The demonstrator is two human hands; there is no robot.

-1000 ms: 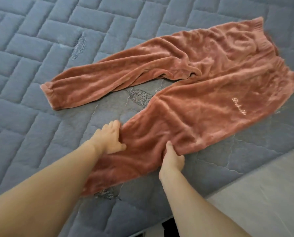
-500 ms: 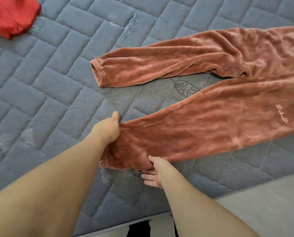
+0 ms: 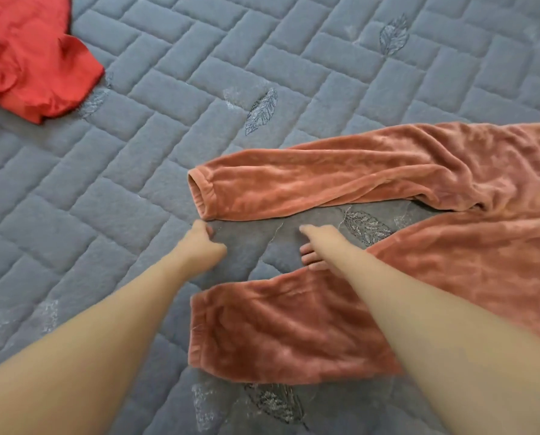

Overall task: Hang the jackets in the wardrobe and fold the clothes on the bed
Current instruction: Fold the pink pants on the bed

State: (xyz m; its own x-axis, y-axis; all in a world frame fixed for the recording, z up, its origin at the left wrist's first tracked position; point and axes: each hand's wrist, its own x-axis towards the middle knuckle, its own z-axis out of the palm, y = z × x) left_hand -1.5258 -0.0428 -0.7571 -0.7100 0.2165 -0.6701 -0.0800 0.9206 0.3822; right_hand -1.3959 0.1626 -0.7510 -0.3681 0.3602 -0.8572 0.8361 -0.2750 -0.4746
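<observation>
Both hands' grip released: left hand (image 3: 201, 246), right hand (image 3: 317, 246) over pink trousers (image 3: 372, 183); lettering unreadable.

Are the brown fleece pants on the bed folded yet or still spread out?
Spread out, not folded. The pants lie flat on the bed, both legs apart in a V with quilt between them. No layer is doubled over.

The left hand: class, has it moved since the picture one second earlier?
Yes. The left hand has let go of the near trouser leg and reached away from the person, onto the bare quilt beside the far leg's cuff.
</observation>
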